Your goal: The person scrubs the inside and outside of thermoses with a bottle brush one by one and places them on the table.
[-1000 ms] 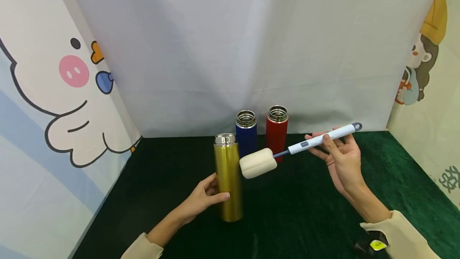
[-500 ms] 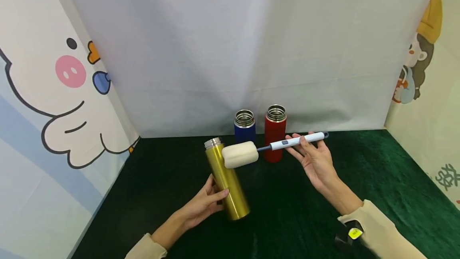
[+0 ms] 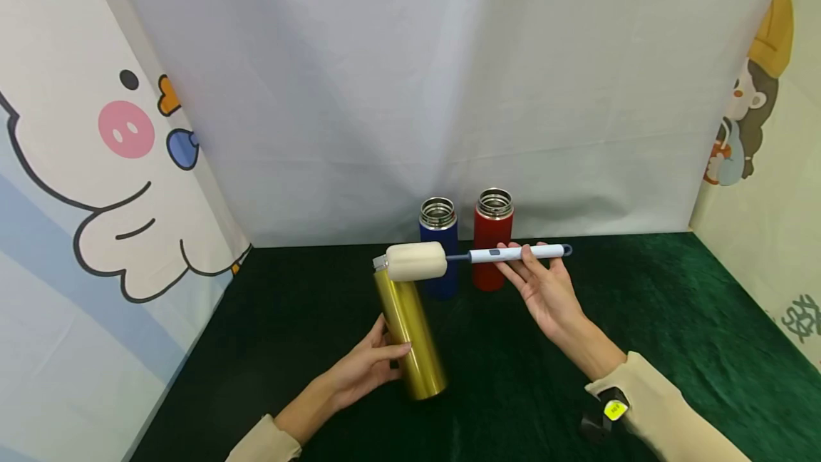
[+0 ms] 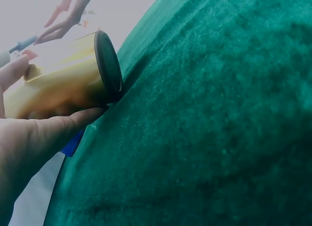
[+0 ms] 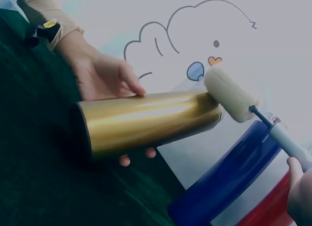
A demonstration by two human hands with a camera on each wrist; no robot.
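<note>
My left hand (image 3: 368, 369) grips a gold metal bottle (image 3: 412, 334) round its lower half, its mouth tilted up to the left. The right hand (image 3: 545, 294) pinches the pale handle of a sponge bottle brush (image 3: 415, 262) held level. The brush's cream sponge head lies across the front of the bottle's neck in the head view, hiding most of its mouth. From the right wrist view, the sponge head (image 5: 231, 94) sits beside the bottle's top end, outside it. The left wrist view shows the dark base of the gold bottle (image 4: 63, 79) just above the cloth.
A blue bottle (image 3: 439, 262) and a red bottle (image 3: 492, 234) stand uncapped behind the gold one, mouths up. Dark green cloth (image 3: 577, 405) covers the table. A grey-white curtain (image 3: 359, 91) rises at the back, and printed panels flank both sides.
The gold bottle has gone from upright to tilted left. My right hand has brought the brush leftward and turned it level, its sponge now at the bottle's neck.
</note>
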